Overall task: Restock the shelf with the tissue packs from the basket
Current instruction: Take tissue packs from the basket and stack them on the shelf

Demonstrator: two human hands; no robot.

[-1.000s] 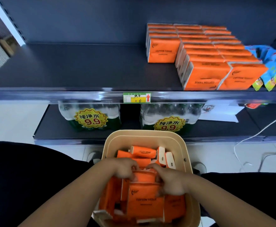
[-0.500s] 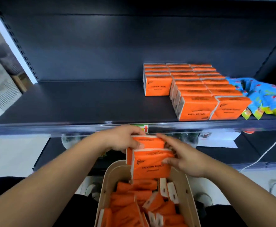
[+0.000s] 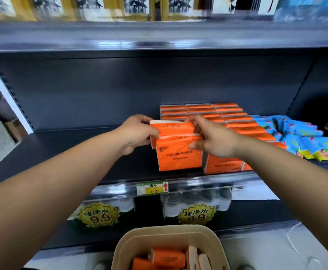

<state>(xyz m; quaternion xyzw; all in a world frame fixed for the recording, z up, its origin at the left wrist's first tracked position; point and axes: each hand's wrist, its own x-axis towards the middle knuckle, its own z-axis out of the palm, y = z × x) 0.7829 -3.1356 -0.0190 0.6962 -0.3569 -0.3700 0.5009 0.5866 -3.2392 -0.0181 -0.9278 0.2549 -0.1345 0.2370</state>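
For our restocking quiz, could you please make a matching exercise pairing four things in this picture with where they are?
Things:
1. held tissue packs
2. basket
3. blue packets
4. bottled water packs

Places:
A. on the lower shelf
B. right end of the tissue shelf
C. bottom of view, in front of the shelving
D. just left of the stocked rows

Pairs: 1-D, 2-C, 3-B, 4-A.

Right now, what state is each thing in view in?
held tissue packs, upright at the shelf front, gripped between both hands
left hand, grips their left side
right hand, grips their right side and top
stocked tissue packs, upright in rows, beside the held ones
basket, holds loose packs
blue packets, heaped loosely at right
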